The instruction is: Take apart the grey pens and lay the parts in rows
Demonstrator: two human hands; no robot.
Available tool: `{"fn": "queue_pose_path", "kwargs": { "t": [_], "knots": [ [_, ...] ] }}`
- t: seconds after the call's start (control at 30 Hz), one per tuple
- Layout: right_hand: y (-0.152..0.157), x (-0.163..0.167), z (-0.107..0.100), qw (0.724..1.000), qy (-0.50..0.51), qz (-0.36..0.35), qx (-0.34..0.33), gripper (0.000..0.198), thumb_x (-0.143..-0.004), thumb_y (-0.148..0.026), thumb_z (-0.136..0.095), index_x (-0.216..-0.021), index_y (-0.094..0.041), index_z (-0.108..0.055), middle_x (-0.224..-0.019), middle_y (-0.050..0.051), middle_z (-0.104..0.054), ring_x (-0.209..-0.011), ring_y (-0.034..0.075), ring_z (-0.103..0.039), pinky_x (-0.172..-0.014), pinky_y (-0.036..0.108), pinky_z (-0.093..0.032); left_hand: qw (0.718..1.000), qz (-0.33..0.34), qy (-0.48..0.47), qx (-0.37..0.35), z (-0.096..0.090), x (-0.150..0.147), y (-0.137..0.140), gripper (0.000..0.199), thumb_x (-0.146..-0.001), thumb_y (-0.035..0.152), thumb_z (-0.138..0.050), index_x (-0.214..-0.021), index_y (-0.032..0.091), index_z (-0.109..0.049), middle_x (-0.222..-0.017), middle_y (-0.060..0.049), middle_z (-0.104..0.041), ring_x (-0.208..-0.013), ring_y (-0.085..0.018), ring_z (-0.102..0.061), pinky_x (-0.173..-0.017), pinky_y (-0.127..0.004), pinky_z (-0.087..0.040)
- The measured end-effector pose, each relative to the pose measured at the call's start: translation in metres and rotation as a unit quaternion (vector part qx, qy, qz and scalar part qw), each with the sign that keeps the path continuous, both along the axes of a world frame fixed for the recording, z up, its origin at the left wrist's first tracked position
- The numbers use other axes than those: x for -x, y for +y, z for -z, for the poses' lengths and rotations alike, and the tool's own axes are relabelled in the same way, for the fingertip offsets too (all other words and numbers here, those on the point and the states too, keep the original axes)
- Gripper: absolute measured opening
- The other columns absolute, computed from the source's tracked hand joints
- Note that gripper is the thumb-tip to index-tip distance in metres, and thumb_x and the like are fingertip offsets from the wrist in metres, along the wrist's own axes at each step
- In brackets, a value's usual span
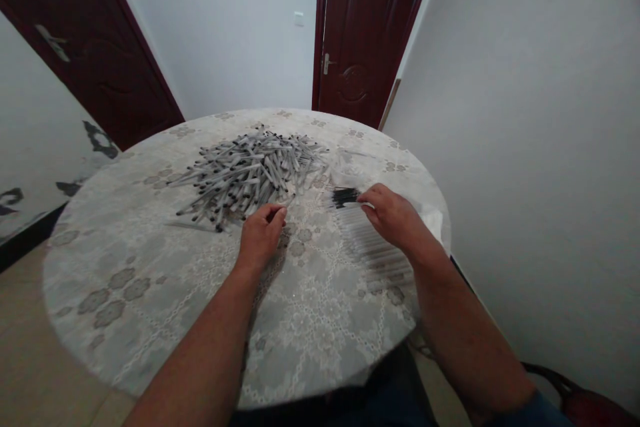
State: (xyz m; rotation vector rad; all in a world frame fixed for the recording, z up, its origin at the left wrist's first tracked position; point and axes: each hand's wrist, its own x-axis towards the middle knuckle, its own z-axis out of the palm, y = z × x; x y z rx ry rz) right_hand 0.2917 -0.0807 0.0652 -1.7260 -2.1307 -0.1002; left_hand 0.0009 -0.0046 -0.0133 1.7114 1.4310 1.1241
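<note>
My left hand (263, 232) is closed, thumb pressed to the fingers, just in front of a large heap of slim whitish tubes with black ends (250, 173). A small thin tip shows by its fingertips; what it holds is not clear. On the right, my right hand (393, 213) pinches at the edge of a small bunch of thin black sticks (345, 197). Whatever lies between those fingertips is too small to make out. Beneath and beside that hand, a row of clear, slender tubes (373, 240) lies side by side on the table.
A patterned lace-like cloth covers the round table (310, 320). Crumpled clear plastic (350, 163) lies behind the black sticks, and more plastic (433, 220) sits near the right edge. Walls and two dark red doors (375, 27) stand beyond the table.
</note>
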Motion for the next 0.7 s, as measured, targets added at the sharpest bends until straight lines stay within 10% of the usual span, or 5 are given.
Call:
{"fn": "queue_pose_path", "kwargs": {
  "t": [0.23, 0.7],
  "knots": [
    [-0.002, -0.013, 0.033, 0.976, -0.152, 0.098, 0.119, 0.026, -0.103, -0.022, -0.048, -0.118, -0.023, -0.07, -0.121, 0.009, -0.065, -0.1, 0.02, -0.067, -0.077, 0.028, -0.046, 0.988, -0.018, 0.122, -0.09, 0.0, 0.0, -0.001, 0.023, -0.091, 0.035, -0.057, -0.097, 0.021, -0.075, -0.097, -0.009, -0.077, -0.092, -0.025, -0.071, -0.088, -0.037, -0.052],
    [0.009, -0.017, 0.053, 0.988, -0.095, 0.076, 0.094, 0.027, -0.1, -0.017, -0.05, -0.113, -0.021, -0.074, -0.113, 0.012, -0.069, -0.095, 0.021, -0.068, -0.079, 0.03, -0.047, 0.938, -0.015, 0.337, -0.079, 0.01, 0.004, -0.001, 0.025, -0.095, 0.03, -0.054, -0.113, 0.022, -0.07, -0.111, -0.009, -0.071, -0.109, -0.026, -0.066, -0.094, -0.034, -0.05]
  ]
}}
